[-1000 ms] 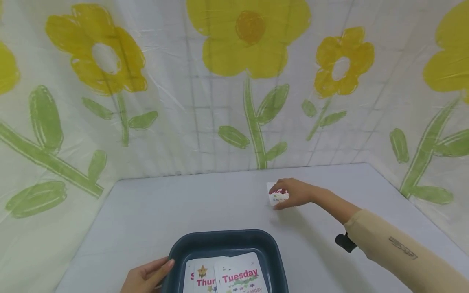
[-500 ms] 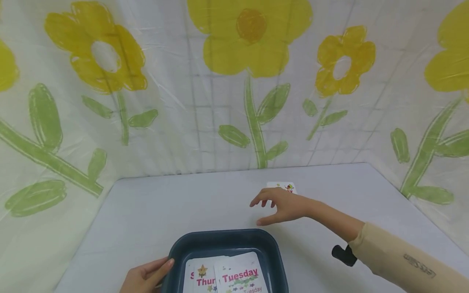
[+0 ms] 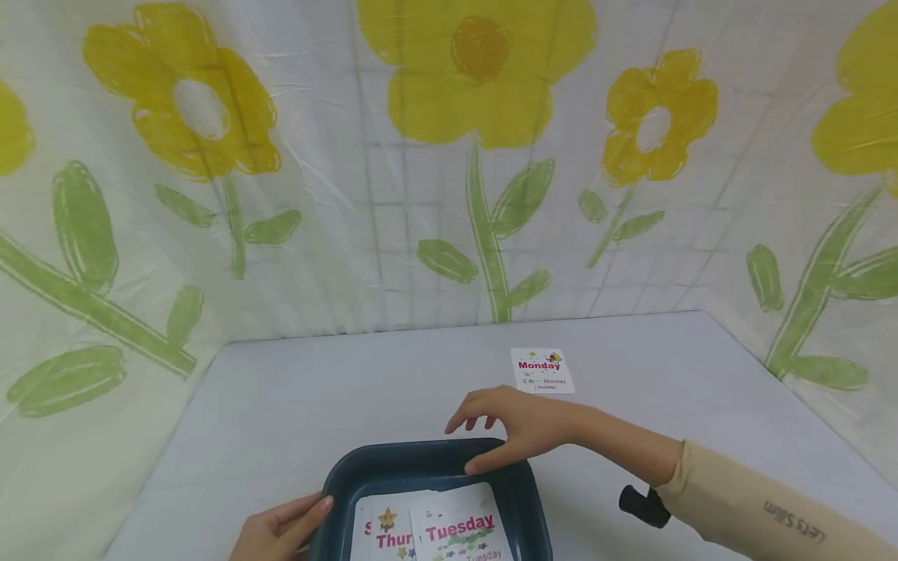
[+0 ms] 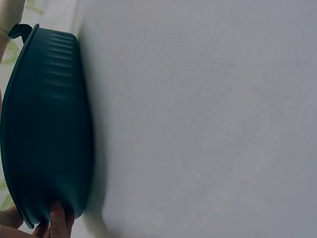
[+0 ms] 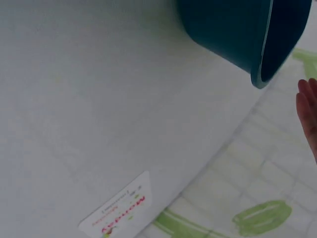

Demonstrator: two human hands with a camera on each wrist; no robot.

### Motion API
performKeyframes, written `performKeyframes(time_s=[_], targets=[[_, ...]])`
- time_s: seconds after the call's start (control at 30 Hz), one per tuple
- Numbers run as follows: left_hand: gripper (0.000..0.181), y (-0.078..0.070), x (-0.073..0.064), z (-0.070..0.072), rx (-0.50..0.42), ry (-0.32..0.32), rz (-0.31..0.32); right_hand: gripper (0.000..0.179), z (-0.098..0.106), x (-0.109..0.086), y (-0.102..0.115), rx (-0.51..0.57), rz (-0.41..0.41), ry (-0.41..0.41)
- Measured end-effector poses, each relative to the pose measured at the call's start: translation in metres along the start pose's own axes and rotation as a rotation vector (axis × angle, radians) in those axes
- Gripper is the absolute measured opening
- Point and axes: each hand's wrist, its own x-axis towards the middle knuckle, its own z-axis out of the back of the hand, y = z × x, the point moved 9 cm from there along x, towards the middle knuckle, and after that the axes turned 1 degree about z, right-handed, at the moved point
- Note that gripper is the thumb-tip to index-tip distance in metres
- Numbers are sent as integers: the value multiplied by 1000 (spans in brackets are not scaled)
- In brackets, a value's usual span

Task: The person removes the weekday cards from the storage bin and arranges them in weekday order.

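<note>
At white table [image 3: 316,421], left hand [image 3: 281,531] grips tray [image 3: 428,453]; right hand [image 3: 522,421], fingers apart, likely reaches into it; cards [image 3: 456,539] need pinching.

A plain beige fabric sleeve [image 3: 737,487] carrying small dark printed lettering [image 3: 795,520], seemingly "Let'sSlim", ends in a straight cuff [image 3: 675,467] short of the bare right grip [image 3: 522,421]; a short, rounded black device [image 3: 641,506] juts from beneath the cuff

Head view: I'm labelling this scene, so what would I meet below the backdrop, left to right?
Left hand, "S" card, "Thur" card, "Tuesday" card, "Monday" card, black device, beige sleeve.
</note>
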Motion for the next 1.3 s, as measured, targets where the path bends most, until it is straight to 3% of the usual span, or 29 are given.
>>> performKeyframes(time_s=[0.33, 0.67, 0.87, 1.1, 1.3], targets=[[90, 0, 0, 0, 1, -1, 3, 45, -32, 6, 9, 18, 61, 72], [87, -1, -2, -1, 2, 2, 7, 44, -76, 5, 13, -113, -41, 119], [80, -4, -2, -2, -5, -1, 0, 42, -88, 5, 13, -169, -50, 98], [85, -4, -3, -2, -4, 6, 7, 46, -99, 4, 11, -309, -39, 69], [80, -5, -2, -2, -13, 5, 0, 53, -102, 2, 13, -343, -16, 81]])
